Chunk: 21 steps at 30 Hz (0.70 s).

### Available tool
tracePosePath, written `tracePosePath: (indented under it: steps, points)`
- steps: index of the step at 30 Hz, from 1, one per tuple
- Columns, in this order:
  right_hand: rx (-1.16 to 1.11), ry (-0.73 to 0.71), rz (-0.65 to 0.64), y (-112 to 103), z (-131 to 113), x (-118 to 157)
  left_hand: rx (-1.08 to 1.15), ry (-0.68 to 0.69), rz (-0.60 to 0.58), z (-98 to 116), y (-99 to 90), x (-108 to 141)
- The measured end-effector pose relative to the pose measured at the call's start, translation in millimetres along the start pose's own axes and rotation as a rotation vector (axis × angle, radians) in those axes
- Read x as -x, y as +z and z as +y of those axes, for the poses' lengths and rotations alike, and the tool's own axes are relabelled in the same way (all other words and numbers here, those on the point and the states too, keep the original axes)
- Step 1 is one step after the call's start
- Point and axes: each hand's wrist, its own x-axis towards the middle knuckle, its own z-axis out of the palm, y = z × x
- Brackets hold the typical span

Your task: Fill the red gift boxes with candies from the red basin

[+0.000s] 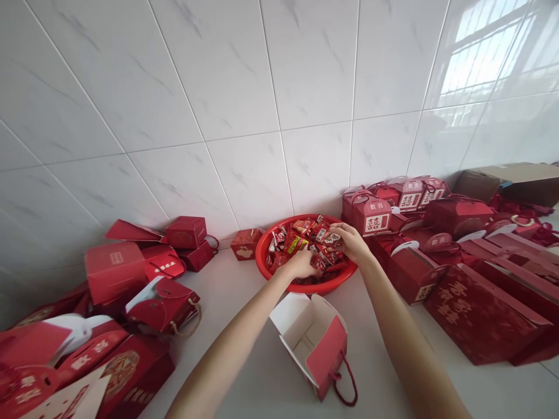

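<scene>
A red plastic basin by the wall is filled with small wrapped candy packets, mostly red. My left hand reaches into the basin, its fingers curled at a red candy packet and its fingertips partly hidden. At the basin's right side, my right hand pinches a red and white candy packet between thumb and fingers. In front of the basin, between my forearms, lies an open gift box. It is red outside and white inside, with a dark red cord handle.
Red gift boxes are piled to the left. Rows of similar boxes stand on the right, with larger red boxes nearer me. A small red box touches the basin's left side. A brown carton sits far right by the tiled wall.
</scene>
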Motion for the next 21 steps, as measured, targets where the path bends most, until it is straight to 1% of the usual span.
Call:
tracePosePath:
  steps: [3, 6, 9, 12, 15, 18, 21]
  points:
    - [-0.053, -0.013, 0.004, -1.5, 0.0, 0.1, 0.103, 0.022, 0.064, -6.4, 1.0, 0.4]
    - [-0.080, -0.031, 0.006, -2.6, 0.7, 0.0, 0.211, 0.053, 0.196, -11.3, 1.5, -1.2]
    - [-0.124, -0.052, -0.040, -3.6, 2.1, -1.3, 0.318, 0.075, 0.337, -14.6, 2.3, -4.2]
    - [-0.207, -0.080, -0.065, -5.3, 3.9, -4.2, 0.421, 0.102, 0.445, -16.9, 3.1, -7.3]
    - [-0.251, -0.076, -0.069, -6.4, 4.3, -6.1, 0.512, 0.144, 0.509, -18.8, 3.1, -9.6]
    - [-0.255, -0.047, -0.085, -6.1, 2.2, -4.7, 0.577, 0.192, 0.547, -20.8, 2.4, -11.6]
    - [-0.229, -0.041, -0.134, -5.3, -1.7, -0.4, 0.627, 0.231, 0.568, -21.3, 2.0, -13.2]
